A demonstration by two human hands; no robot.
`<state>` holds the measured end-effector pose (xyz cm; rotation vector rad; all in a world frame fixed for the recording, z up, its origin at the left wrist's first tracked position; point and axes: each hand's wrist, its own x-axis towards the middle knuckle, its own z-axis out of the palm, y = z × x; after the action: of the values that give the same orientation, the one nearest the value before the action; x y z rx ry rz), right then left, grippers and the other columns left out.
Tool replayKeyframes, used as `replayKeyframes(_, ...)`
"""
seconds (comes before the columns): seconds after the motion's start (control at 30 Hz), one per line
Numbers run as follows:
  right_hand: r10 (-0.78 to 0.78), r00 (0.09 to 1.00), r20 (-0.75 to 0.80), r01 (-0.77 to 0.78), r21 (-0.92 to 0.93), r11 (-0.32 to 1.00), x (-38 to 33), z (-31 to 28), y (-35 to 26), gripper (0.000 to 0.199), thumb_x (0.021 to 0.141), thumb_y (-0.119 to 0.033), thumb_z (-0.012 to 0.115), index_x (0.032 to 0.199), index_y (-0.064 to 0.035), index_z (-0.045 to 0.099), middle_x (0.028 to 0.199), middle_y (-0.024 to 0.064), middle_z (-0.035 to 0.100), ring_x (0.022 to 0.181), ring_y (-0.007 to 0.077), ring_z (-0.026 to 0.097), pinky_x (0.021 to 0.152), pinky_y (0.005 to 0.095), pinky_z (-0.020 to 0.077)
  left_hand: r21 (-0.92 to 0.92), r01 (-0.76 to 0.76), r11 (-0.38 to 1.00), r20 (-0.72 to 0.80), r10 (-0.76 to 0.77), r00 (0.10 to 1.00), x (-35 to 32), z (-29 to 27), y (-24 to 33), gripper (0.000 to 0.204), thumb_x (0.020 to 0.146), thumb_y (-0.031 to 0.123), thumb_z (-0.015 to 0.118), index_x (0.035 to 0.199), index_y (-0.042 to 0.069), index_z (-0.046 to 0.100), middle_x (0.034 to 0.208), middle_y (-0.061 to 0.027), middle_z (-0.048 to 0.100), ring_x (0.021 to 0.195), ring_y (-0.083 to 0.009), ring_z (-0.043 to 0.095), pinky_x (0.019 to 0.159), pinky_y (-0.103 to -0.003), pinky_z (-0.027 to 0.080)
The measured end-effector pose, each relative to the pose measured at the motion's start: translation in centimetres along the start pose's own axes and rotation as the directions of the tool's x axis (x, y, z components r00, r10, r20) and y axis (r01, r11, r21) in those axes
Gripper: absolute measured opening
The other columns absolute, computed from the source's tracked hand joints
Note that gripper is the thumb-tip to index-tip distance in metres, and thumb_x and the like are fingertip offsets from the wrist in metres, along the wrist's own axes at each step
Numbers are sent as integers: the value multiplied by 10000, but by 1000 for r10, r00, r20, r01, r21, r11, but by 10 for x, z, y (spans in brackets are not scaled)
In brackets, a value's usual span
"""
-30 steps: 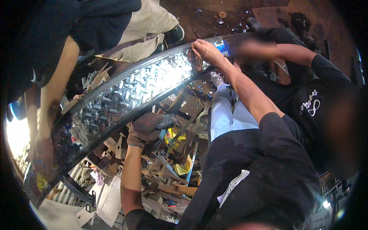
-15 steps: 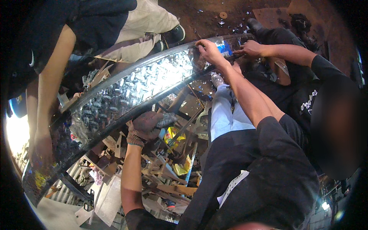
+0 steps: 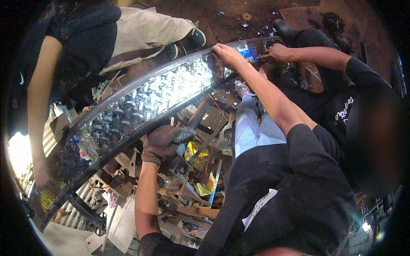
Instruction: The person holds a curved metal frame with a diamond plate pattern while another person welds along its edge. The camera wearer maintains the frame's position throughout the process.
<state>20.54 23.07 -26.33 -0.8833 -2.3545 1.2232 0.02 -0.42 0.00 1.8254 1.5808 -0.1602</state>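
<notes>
A long sloping channel [image 3: 124, 136] with dark rails runs across the view, its bed covered with shiny, silvery, lumpy pieces [image 3: 171, 87]. My left hand [image 3: 164, 141], in a dark, dirty work glove, is curled beside the near rail; its palm side is hidden, so what it grips does not show. Farther up, my bare right hand [image 3: 229, 56] reaches across the channel, fingertips drawn together at the far rail. Something dark brown hangs under those fingers, too unclear to name. Just right of them lies a blue-and-white wrapper [image 3: 247, 52].
A co-worker's hand [image 3: 277, 53] is at the channel's upper end, close to my right hand. Across the channel, another person's arm [image 3: 40, 128] reaches to its lower end. Below my left hand lie wood scraps [image 3: 198, 211], a pale board [image 3: 124, 224] and yellow wrappers [image 3: 207, 185].
My right hand has shifted slightly left along the far rail. My gloved left hand stays nearly in place. The person across has moved left, with the arm still at the lower end.
</notes>
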Motion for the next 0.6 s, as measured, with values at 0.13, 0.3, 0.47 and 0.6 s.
replayKeyframes(0.13,61,992,-108,-55,57,997,1,9,0,180,837,-135,577,954,-5,532,954,192,594,956,382,581,793,453,486,3,12,1000,25,-12,1000,1,-1,1,461,595,185,709,1043,157,603,942,-87,624,868,-316,624,740,-408,529)
replayKeyframes(0.3,163,976,-143,-137,176,975,-5,8,11,195,846,-141,592,967,12,596,939,210,624,915,393,596,800,444,485,16,24,1000,38,-25,999,1,2,-1,466,594,183,713,1046,159,600,947,-79,619,876,-309,621,745,-403,528)
replayKeyframes(0.47,150,968,-201,-98,249,963,-15,6,5,193,820,-134,640,947,11,643,926,207,633,896,392,604,796,434,488,20,-5,1000,10,5,1000,1,1,1,463,595,199,713,1042,159,600,941,-78,620,888,-304,622,755,-398,529)
replayKeyframes(0.6,175,967,-183,-136,205,969,-13,5,-6,189,809,-137,653,942,-3,644,922,194,635,890,384,607,781,439,491,16,13,1000,36,-13,999,2,-1,2,467,588,185,709,1041,155,600,942,-85,625,892,-305,623,767,-399,526)
